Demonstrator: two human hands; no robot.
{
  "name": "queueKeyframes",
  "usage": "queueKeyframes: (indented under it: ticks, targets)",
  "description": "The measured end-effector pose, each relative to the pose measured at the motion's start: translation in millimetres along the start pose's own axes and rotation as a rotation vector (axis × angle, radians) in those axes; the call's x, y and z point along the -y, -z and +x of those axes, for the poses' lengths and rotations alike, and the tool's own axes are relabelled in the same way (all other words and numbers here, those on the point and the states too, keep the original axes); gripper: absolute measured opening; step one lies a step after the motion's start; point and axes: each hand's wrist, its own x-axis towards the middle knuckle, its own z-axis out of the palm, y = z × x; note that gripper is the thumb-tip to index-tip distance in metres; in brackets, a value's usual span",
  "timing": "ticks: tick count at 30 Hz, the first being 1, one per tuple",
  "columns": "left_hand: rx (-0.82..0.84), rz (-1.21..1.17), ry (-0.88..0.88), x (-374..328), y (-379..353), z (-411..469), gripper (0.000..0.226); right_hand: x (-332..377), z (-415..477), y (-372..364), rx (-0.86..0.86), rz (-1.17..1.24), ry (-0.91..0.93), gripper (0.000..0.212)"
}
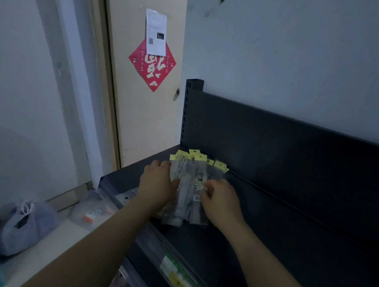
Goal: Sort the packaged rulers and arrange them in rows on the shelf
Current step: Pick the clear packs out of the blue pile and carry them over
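Dark shelf along the right wall, running from near to far; pale door at far left; grey plastic bag low at near left. Packaged rulers in one loose overlapping heap on the far left part of the shelf, yellow tabs pointing far. Left hand curled over the heap's left edge with thumb on top, gripping it; right hand at the right edge, curled fingertips pinching one packet.
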Motion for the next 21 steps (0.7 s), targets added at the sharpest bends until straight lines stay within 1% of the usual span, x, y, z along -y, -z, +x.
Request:
queueKeyframes:
  ticks: [4, 6, 10, 15, 19, 21]
  targets:
    - [-0.038, 0.081, -0.167, -7.4, 7.8, -11.9, 0.043, 0.5, -8.2, 9.7, -0.030, -0.100, 0.054, 0.019]
    - [-0.041, 0.073, -0.270, -13.5, 9.5, -19.1, 0.039, 0.1, -14.2, 16.2, -0.017, -0.145, 0.068, 0.020]
    - [-0.056, 0.001, -0.415, -28.0, 6.9, -32.9, 0.036, 0.5, -32.6, 32.5, -0.041, -0.156, 0.062, 0.025]
    - [-0.043, -0.102, -0.581, -53.6, -6.6, -55.2, 0.034, -11.3, -77.4, 59.9, -0.130, -0.230, -0.039, 0.030]
    - [0.019, -0.159, -0.691, -79.9, -22.0, -80.0, 0.034, -26.1, -118.4, 81.6, -0.184, -0.283, -0.149, 0.041]
    - [0.041, -0.186, -0.738, -94.9, -28.2, -93.2, 0.034, -33.8, -139.3, 92.9, -0.201, -0.304, -0.204, 0.042]
